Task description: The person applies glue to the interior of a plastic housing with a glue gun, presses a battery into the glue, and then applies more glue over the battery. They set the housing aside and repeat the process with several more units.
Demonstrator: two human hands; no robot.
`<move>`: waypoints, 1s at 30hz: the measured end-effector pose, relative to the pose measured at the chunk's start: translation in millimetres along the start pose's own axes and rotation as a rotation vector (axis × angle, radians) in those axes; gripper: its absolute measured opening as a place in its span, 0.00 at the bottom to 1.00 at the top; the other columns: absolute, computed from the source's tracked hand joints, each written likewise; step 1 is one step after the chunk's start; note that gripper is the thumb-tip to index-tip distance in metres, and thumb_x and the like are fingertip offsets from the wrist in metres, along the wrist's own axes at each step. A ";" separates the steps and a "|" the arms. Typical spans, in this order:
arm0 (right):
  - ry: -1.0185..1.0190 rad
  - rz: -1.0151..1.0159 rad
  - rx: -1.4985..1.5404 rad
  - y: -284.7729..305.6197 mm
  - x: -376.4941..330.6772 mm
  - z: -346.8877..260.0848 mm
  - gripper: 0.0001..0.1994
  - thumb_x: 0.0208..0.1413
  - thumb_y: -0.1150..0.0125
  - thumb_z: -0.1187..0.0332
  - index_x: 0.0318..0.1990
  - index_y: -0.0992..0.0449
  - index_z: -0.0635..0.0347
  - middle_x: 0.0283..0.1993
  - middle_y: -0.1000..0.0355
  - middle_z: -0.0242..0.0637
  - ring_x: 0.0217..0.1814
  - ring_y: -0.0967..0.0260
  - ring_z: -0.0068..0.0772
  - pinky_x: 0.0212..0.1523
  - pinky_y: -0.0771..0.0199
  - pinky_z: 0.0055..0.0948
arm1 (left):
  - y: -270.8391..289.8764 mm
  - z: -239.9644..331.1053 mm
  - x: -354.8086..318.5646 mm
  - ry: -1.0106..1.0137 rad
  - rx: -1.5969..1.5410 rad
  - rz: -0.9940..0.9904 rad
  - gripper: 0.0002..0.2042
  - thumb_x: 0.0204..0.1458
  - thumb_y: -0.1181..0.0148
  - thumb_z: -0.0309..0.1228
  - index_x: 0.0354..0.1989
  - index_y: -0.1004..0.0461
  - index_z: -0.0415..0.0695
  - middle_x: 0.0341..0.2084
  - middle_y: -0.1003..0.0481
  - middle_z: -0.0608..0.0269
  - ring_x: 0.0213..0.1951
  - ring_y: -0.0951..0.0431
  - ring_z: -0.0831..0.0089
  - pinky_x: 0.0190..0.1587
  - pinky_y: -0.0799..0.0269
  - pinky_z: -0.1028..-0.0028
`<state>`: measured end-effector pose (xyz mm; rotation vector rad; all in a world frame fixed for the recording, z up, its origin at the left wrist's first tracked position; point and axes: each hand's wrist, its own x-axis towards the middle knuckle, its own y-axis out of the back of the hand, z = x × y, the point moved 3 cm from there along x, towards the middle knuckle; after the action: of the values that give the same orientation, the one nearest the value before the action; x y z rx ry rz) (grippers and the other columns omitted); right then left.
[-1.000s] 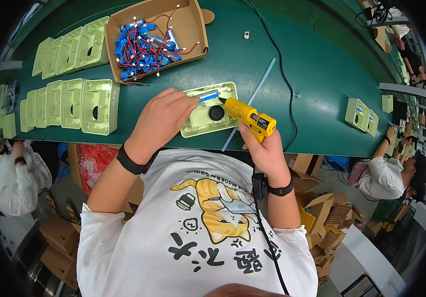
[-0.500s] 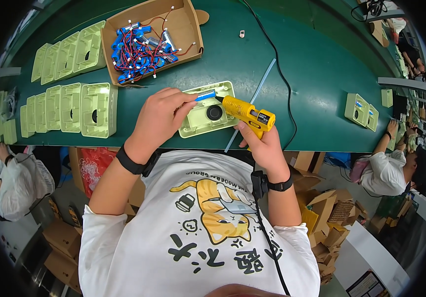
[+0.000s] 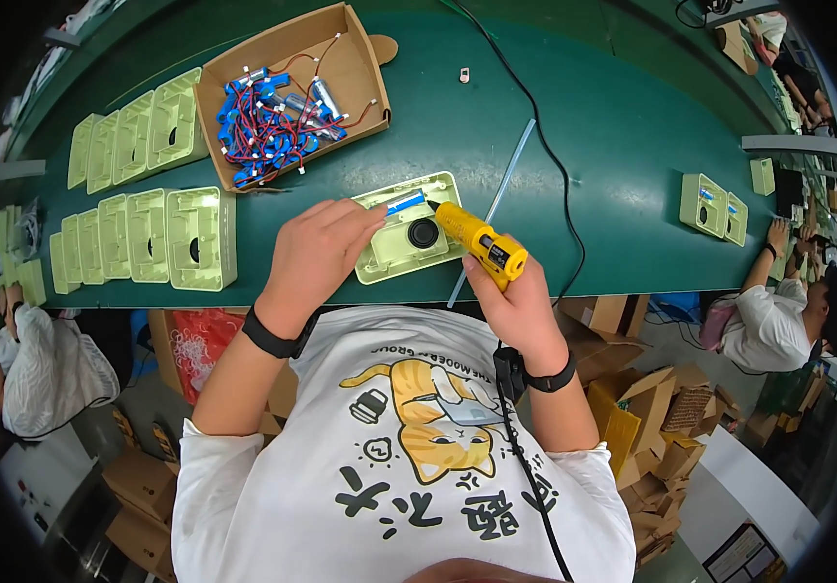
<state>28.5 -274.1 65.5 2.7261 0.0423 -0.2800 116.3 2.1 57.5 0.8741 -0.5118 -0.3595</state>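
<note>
the left hand (image 3: pixel 316 255) lies palm down on the near left part of a pale green plastic housing (image 3: pixel 409 238) that sits flat on the green table (image 3: pixel 613 146), close to its near edge. the fingers are spread and press on the housing's left end; they hold it down rather than close around it. the fingertips come up just beside a small blue part (image 3: pixel 405 203) seated in the housing's far side. a round black part (image 3: pixel 423 232) sits in the middle of the housing.

the right hand (image 3: pixel 515 306) is clenched around the handle of a yellow glue gun (image 3: pixel 481 245). the gun is tilted toward the left, and its dark tip meets the housing just beside the blue part. a black cable (image 3: pixel 535 146) runs from the gun's area across the table toward the far edge. a long pale rod (image 3: pixel 493 209) lies slantwise on the table just right of the gun.

beyond the housing stands an open cardboard box (image 3: pixel 355 73) holding blue parts with red and white wires (image 3: pixel 273 121). left of it, two rows of matching green housings (image 3: pixel 146 243) are lined up. two more green pieces (image 3: pixel 715 206) lie well apart at the right end of the table. another person in a white top (image 3: pixel 768 325) sits at that end, and a further person in white (image 3: pixel 44 374) is at the left.
</note>
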 end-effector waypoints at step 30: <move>-0.040 0.104 -0.033 24.9 1.8 13.6 0.11 0.74 0.23 0.67 0.50 0.12 0.70 0.36 0.16 0.43 0.32 0.20 0.35 0.36 0.22 0.35 | -19.7 15.2 -10.4 -0.138 -0.031 -0.177 0.46 0.41 0.11 0.57 0.72 0.14 0.50 0.77 0.22 0.47 0.57 0.19 0.47 0.56 0.19 0.51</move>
<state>29.4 -302.4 62.5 2.6788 -0.1043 -0.3007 97.4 -14.0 47.0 0.8707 -0.5560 -0.5907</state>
